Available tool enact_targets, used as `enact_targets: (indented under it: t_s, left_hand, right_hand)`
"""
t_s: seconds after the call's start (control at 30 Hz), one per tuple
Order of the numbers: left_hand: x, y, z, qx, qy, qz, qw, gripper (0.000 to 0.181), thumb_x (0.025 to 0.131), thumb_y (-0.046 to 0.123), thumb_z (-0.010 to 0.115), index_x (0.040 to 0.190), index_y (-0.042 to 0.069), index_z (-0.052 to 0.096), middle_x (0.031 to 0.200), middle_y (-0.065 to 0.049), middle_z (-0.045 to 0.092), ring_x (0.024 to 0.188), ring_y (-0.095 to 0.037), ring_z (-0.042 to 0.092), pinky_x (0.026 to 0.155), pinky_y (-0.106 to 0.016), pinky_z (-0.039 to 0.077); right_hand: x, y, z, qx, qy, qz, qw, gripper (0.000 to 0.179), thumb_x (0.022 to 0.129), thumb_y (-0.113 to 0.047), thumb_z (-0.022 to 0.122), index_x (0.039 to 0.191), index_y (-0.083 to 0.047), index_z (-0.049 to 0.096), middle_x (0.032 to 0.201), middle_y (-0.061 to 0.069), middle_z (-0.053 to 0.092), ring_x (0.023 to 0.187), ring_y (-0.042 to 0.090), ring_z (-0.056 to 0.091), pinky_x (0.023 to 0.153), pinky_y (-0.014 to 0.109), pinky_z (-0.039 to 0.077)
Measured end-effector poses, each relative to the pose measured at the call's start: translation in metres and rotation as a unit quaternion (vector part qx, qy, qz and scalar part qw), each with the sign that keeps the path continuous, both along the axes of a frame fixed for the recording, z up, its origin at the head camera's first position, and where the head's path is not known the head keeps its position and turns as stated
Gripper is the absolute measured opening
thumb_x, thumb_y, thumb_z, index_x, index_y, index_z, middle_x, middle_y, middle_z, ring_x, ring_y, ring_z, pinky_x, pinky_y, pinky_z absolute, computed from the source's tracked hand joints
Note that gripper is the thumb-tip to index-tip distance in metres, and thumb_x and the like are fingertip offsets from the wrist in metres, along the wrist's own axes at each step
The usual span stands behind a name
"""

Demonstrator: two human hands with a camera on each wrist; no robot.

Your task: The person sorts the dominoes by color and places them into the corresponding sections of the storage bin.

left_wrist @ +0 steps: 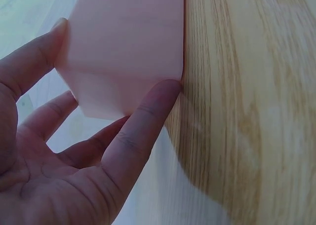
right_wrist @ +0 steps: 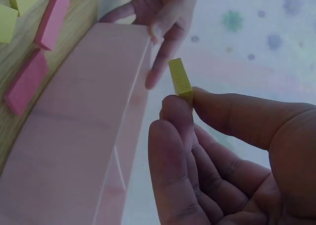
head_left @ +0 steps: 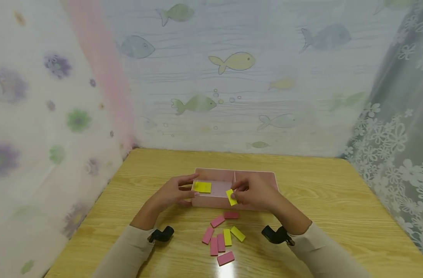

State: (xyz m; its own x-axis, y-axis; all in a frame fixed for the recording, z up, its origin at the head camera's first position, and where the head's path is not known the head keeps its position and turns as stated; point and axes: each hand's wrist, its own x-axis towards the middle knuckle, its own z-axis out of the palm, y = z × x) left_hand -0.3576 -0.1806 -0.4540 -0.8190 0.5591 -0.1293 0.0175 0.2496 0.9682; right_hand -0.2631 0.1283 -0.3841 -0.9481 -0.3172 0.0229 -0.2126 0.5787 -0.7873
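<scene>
A pink two-compartment box [head_left: 211, 202] stands on the table. My left hand [head_left: 173, 191] grips its left end, the thumb at the near top rim and the other fingers spread around the end wall, as the left wrist view shows. Over the box's front rim, my right hand [head_left: 254, 192] pinches a small yellow domino-like block [right_wrist: 180, 82] between thumb and fingertips. Yellow blocks [head_left: 202, 187] lie side by side in the left of the left compartment. Much of the right compartment is hidden behind my right hand.
In front of the box, several loose pink blocks [head_left: 225, 258] lie on the wooden table [head_left: 156, 162], along with two yellow ones, one of them a tilted yellow block [head_left: 237, 234]. Behind the table hangs a fish-patterned curtain [head_left: 232, 85].
</scene>
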Motion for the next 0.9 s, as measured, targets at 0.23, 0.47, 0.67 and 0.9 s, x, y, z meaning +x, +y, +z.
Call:
enact_targets:
  t_s: [0.23,0.47,0.67,0.9]
  left_hand:
    - [0.001,0.001,0.000,0.002,-0.001,-0.005,1.0000,0.077,0.091,0.026,0.082,0.158,0.026,0.045,0.164,-0.017,0.039,0.147,-0.041,0.043,0.085,-0.047,0.064]
    - [0.003,-0.002,0.000,0.006,0.001,0.000,1.0000,0.077,0.092,0.025,0.081,0.159,0.026,0.044,0.164,-0.018,0.039,0.145,-0.042,0.046,0.086,-0.047,0.064]
    - [0.004,-0.004,-0.002,0.006,-0.003,0.006,1.0000,0.077,0.091,0.025,0.082,0.158,0.028,0.045,0.163,-0.018,0.039,0.146,-0.043,0.044,0.086,-0.048,0.063]
    - [0.000,-0.001,-0.001,-0.001,0.001,-0.002,1.0000,0.077,0.091,0.028,0.082,0.158,0.030,0.045,0.162,-0.018,0.040,0.146,-0.044,0.044,0.086,-0.048,0.063]
  right_hand:
    - [-0.017,-0.002,0.009,-0.060,-0.074,-0.028,0.9951,0.021,0.094,-0.015,0.074,0.113,-0.005,0.076,0.091,0.008,0.076,0.084,0.030,0.075,0.078,0.041,0.065]
    - [-0.037,-0.011,0.020,-0.076,-0.094,-0.051,0.9913,0.023,0.094,-0.016,0.077,0.114,-0.005,0.076,0.096,0.011,0.077,0.087,0.029,0.076,0.077,0.040,0.065]
    - [-0.051,-0.022,0.025,-0.070,-0.104,-0.061,0.9902,0.021,0.093,-0.016,0.078,0.110,-0.004,0.076,0.096,0.011,0.077,0.079,0.021,0.076,0.080,0.041,0.065]
    - [-0.061,-0.027,0.026,-0.061,-0.108,-0.078,0.9892,0.017,0.093,-0.013,0.077,0.107,-0.004,0.077,0.094,0.012,0.077,0.077,0.021,0.075,0.081,0.040,0.065]
